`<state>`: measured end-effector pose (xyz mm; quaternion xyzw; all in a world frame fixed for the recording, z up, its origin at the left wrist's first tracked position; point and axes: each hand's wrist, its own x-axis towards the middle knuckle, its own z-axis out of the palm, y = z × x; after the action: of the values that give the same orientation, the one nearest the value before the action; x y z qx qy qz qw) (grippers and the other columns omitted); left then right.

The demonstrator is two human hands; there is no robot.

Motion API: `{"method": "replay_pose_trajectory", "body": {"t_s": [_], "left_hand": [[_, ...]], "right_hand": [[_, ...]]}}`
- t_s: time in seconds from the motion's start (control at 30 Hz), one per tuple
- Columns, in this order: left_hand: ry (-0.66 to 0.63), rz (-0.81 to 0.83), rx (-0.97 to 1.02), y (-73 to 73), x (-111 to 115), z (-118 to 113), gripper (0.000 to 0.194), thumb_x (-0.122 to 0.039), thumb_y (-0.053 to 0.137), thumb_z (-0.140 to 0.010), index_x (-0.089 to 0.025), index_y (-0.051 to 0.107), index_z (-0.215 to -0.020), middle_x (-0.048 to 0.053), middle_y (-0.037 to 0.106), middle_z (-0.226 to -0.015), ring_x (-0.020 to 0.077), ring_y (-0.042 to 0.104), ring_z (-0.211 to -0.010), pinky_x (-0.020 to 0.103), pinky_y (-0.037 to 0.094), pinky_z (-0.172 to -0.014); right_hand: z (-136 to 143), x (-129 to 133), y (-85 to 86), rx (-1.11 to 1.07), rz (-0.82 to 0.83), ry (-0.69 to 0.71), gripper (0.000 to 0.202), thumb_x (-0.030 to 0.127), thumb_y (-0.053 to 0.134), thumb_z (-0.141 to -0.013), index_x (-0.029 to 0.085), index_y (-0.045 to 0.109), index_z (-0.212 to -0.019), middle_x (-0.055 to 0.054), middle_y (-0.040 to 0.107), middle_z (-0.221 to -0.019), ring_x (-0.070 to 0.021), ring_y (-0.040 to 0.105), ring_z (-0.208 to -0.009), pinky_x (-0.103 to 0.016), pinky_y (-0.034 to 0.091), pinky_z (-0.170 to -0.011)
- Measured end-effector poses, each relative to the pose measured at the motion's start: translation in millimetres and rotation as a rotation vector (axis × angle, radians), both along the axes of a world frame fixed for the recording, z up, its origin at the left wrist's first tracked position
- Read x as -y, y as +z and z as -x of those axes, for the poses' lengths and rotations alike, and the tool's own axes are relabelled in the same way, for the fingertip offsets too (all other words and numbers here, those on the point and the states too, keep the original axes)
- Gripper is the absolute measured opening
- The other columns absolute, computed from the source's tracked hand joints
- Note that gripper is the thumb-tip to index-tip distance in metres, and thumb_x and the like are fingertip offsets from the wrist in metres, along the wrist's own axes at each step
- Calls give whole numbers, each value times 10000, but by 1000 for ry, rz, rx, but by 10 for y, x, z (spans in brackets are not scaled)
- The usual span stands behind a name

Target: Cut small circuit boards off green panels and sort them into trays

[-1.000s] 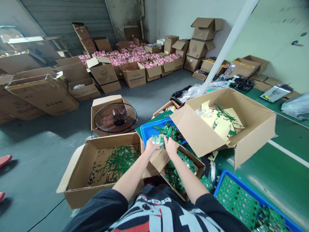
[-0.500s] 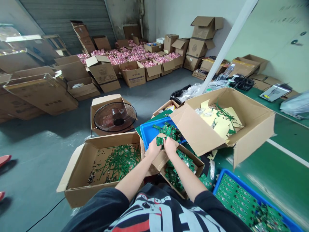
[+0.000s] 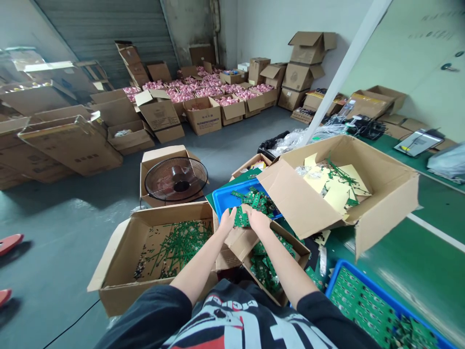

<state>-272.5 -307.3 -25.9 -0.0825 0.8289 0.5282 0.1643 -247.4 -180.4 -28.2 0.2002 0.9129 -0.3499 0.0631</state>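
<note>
Head view: our left hand (image 3: 227, 221) and right hand (image 3: 259, 222) grip a circuit board (image 3: 241, 217), probably light and stiff, best held by its edges.

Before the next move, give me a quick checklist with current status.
1. Green circuit board in hand: ok, left hand and right hand both on it.
2. Underside of that board visible: cannot tell its condition, hidden.
3. Hands apart from fan: ok.
4. Fan stopped: cannot tell from a still.
5. Green strips inside left carton: ok, heaped there.
6. No stray boards: not ok, loose boards lie beside small carton.
</note>
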Motion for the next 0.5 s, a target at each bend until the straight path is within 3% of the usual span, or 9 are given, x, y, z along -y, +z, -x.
{"method": "replay_pose_trajectory", "body": {"t_s": [0.2, 0.37, 0.5], "left_hand": [[-33, 66, -91, 63, -144, 40, 277, -385, 416, -845, -173, 496, -685, 19, 568, -651, 153, 571, -684, 255, 441, -627], [-62, 104, -104, 101, -280, 62, 231, -318, 444, -852, -152, 513, -707, 55, 595, -765, 173, 571, -803, 310, 421, -756], [-89, 67, -26, 85, -316, 35, 242, -343, 455, -860, -124, 555, -844, 43, 597, -808, 137, 575, -736, 308, 464, -693]], "right_hand": [[39, 81, 122, -185, 293, 50, 399, 469, 357, -870, 162, 604, -928, -93, 669, -888, -202, 617, -858, -280, 441, -747], [44, 146, 55, -187, 242, -37, 358, 335, 305, -902, 102, 567, -978, -168, 629, -1018, -226, 586, -958, -298, 406, -830], [30, 116, 17, -149, 206, -72, 340, 315, 297, -905, 114, 572, -905, -156, 650, -933, -218, 611, -876, -285, 425, -774]]}}
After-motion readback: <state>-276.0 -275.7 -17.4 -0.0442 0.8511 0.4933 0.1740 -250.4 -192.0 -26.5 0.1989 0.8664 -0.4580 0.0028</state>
